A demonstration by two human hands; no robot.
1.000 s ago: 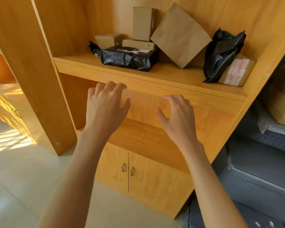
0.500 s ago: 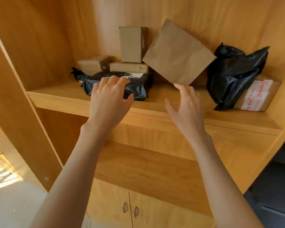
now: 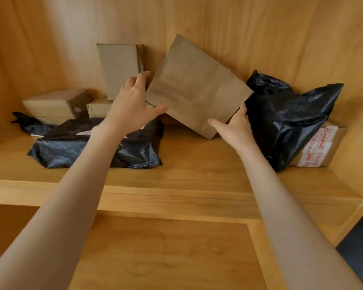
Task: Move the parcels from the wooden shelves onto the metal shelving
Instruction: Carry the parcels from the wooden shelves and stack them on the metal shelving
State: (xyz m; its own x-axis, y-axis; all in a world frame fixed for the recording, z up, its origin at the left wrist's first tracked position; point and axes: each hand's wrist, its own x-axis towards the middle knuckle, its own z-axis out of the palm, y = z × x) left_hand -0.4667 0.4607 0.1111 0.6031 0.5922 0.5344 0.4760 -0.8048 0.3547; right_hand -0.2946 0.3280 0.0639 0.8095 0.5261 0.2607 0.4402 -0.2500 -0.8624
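Warm, soft light is coming in from upper left, washing the wooden shelf's back panel (image 3: 76, 28) pale. Black poly bags (image 3: 285, 122) are throwing faint glints w/ deep shadows beneath. Wide-angle lens is bowing the shelf edges; whole pic is looking slightly soft, esp. at the corners.

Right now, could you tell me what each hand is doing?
Left hand: open, fingers spread against the left edge of the brown paper parcel.
Right hand: open, cupping that parcel's lower right corner.
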